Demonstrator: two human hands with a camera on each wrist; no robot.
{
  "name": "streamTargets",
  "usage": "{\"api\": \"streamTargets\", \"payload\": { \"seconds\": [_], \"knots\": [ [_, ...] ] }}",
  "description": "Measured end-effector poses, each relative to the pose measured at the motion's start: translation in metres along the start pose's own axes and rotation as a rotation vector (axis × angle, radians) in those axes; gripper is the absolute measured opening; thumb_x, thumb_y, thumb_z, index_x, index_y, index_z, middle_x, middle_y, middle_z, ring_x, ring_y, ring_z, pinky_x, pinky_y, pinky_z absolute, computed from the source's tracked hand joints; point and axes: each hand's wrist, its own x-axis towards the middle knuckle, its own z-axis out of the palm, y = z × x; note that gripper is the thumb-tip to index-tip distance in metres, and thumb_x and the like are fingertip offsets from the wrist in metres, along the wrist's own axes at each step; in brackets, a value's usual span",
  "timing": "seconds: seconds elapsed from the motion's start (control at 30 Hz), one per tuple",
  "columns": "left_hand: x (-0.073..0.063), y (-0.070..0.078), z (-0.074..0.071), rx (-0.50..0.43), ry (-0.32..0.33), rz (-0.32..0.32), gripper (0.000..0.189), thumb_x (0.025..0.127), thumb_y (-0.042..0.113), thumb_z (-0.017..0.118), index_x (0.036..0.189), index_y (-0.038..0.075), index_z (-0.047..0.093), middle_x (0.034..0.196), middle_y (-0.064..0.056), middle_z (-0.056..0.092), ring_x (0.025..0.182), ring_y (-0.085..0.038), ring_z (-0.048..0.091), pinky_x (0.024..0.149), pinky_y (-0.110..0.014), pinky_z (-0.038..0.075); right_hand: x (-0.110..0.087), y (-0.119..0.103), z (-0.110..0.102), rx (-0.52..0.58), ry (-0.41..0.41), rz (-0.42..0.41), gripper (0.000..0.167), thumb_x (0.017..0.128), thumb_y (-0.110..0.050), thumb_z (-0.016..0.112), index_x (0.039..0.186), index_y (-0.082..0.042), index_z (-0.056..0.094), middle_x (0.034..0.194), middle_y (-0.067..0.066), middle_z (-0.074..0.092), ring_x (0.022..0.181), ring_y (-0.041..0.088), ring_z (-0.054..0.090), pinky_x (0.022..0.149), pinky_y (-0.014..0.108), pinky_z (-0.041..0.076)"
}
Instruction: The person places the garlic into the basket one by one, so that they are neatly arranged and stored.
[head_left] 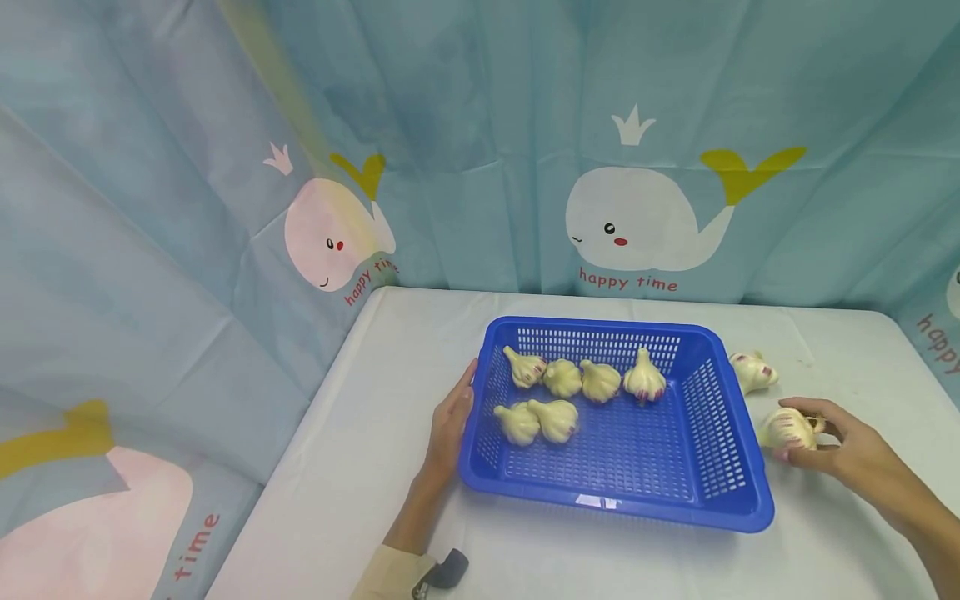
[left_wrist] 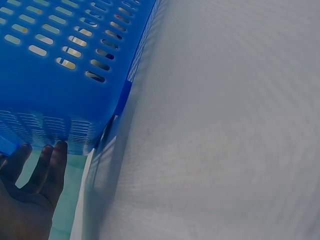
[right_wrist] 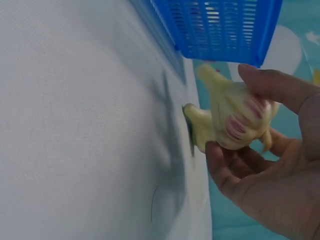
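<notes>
A blue plastic basket (head_left: pixel 600 502) with slotted walls holds several garlic bulbs (head_left: pixel 601 382), grouped toward its left and back. My left hand (head_left: pixel 452 417) rests against the basket's left side, and the left wrist view shows its fairly straight fingers (left_wrist: pixel 59 160) touching the wall. Just right of the basket, my right hand (head_left: pixel 843 446) grips a garlic bulb (head_left: pixel 789 429) between thumb and fingers. Seen from the right wrist, this purple-streaked bulb (right_wrist: pixel 235 117) is held off the table. Another garlic bulb (head_left: pixel 752 372) lies on the table beside the basket's back right corner.
A white cloth covers the table (head_left: pixel 360 400). Behind it and along the left hangs a blue-green curtain (head_left: pixel 480 208) printed with whales. On the left sleeve (head_left: pixel 390 573) there is a dark strap or clip (head_left: pixel 447 570).
</notes>
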Motion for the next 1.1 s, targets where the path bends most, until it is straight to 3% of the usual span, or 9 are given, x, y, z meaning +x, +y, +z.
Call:
{"api": "streamTargets", "payload": {
  "seconds": [0.13, 0.23, 0.37, 0.47, 0.6, 0.73, 0.83, 0.9, 1.1],
  "knots": [
    [0.0, 0.0, 0.0, -0.006, 0.008, -0.001, 0.051, 0.116, 0.035, 0.035, 0.165, 0.02, 0.041, 0.169, 0.007, 0.04, 0.159, -0.013, 0.032, 0.128, -0.022, 0.026, -0.001, -0.001, -0.003, 0.048, 0.034, -0.013, 0.09, 0.097, -0.031, 0.079, 0.164, -0.006, 0.026, 0.162, 0.04, 0.022, 0.142, 0.067, 0.028, 0.096, 0.075, 0.046],
    [0.001, -0.001, 0.0, -0.005, 0.01, -0.001, 0.051, 0.116, 0.034, 0.035, 0.165, 0.02, 0.041, 0.169, 0.006, 0.04, 0.159, -0.013, 0.032, 0.128, -0.021, 0.026, -0.003, 0.001, -0.005, 0.056, 0.084, -0.025, 0.087, 0.098, -0.03, 0.078, 0.168, -0.019, 0.028, 0.165, 0.036, 0.023, 0.146, 0.034, 0.043, 0.102, 0.051, 0.055],
    [0.001, 0.0, 0.0, -0.002, 0.009, -0.003, 0.051, 0.116, 0.036, 0.035, 0.165, 0.021, 0.041, 0.169, 0.007, 0.04, 0.159, -0.013, 0.032, 0.128, -0.021, 0.026, -0.006, 0.006, -0.006, 0.031, 0.158, -0.061, 0.077, 0.098, -0.032, 0.078, 0.163, -0.032, 0.038, 0.161, 0.012, 0.035, 0.113, -0.006, 0.041, 0.07, 0.008, 0.042],
    [0.0, 0.0, 0.0, 0.009, 0.01, -0.004, 0.051, 0.116, 0.036, 0.035, 0.165, 0.022, 0.041, 0.168, 0.008, 0.04, 0.159, -0.013, 0.032, 0.128, -0.022, 0.026, -0.007, 0.004, -0.006, 0.073, 0.182, -0.087, 0.069, 0.098, -0.027, 0.078, 0.157, -0.037, 0.043, 0.152, -0.004, 0.042, 0.115, -0.008, 0.039, 0.071, 0.005, 0.039],
    [0.0, -0.001, 0.0, 0.017, 0.006, -0.005, 0.051, 0.116, 0.036, 0.034, 0.165, 0.022, 0.04, 0.169, 0.007, 0.04, 0.159, -0.014, 0.032, 0.129, -0.024, 0.026, -0.007, -0.001, -0.005, 0.112, 0.204, -0.073, 0.066, 0.099, -0.027, 0.078, 0.15, -0.045, 0.04, 0.164, 0.007, 0.037, 0.132, -0.004, 0.039, 0.079, -0.002, 0.038],
    [0.0, -0.002, 0.0, 0.004, 0.001, -0.005, 0.051, 0.116, 0.036, 0.034, 0.165, 0.022, 0.04, 0.169, 0.007, 0.04, 0.159, -0.014, 0.032, 0.129, -0.026, 0.026, -0.005, -0.006, -0.005, 0.131, 0.224, -0.041, 0.068, 0.1, -0.031, 0.076, 0.153, -0.045, 0.036, 0.174, 0.026, 0.017, 0.15, 0.02, 0.033, 0.111, 0.004, 0.034],
    [-0.001, -0.001, 0.0, -0.001, 0.002, -0.002, 0.051, 0.116, 0.036, 0.035, 0.165, 0.022, 0.04, 0.169, 0.007, 0.04, 0.159, -0.014, 0.032, 0.129, -0.025, 0.026, -0.004, -0.012, -0.005, 0.126, 0.239, -0.042, 0.067, 0.1, -0.033, 0.076, 0.154, -0.043, 0.037, 0.172, 0.023, 0.022, 0.137, 0.007, 0.039, 0.108, 0.005, 0.037],
    [-0.001, -0.001, -0.001, -0.001, 0.001, 0.0, 0.051, 0.116, 0.036, 0.035, 0.165, 0.022, 0.04, 0.169, 0.006, 0.04, 0.159, -0.014, 0.032, 0.129, -0.026, 0.026, -0.004, -0.014, -0.007, 0.11, 0.248, -0.063, 0.067, 0.099, -0.033, 0.077, 0.154, -0.041, 0.039, 0.167, 0.02, 0.028, 0.121, -0.005, 0.04, 0.08, -0.003, 0.038],
    [-0.001, -0.001, -0.001, 0.005, -0.002, -0.005, 0.051, 0.116, 0.037, 0.034, 0.166, 0.023, 0.039, 0.17, 0.007, 0.039, 0.159, -0.014, 0.031, 0.13, -0.027, 0.026, -0.005, -0.028, -0.011, 0.158, 0.264, -0.154, 0.067, 0.099, -0.024, 0.077, 0.155, -0.035, 0.042, 0.156, -0.008, 0.042, 0.129, -0.011, 0.04, 0.084, -0.004, 0.039]
  ]
}}
